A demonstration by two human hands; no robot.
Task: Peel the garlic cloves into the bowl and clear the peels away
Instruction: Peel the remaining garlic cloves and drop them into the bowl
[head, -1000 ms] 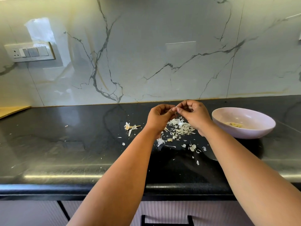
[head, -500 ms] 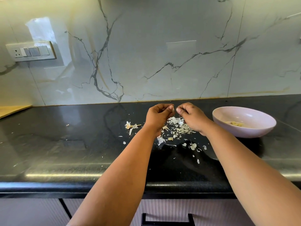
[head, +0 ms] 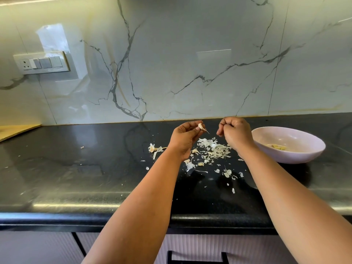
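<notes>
I am in the peeling step. My left hand [head: 183, 137] pinches a garlic clove [head: 201, 127] at the fingertips, above the black worktop [head: 95, 168], with a thin strip of skin hanging from it. My right hand [head: 235, 133] is curled just beside it; I cannot tell if it holds a piece of peel. The loose peels [head: 213, 151] lie under both hands, and the pink bowl [head: 297, 155], to the right, has some peeled cloves [head: 278, 147] inside. Next, I think, the right hand must catch the hanging strip and pull it off.
</notes>
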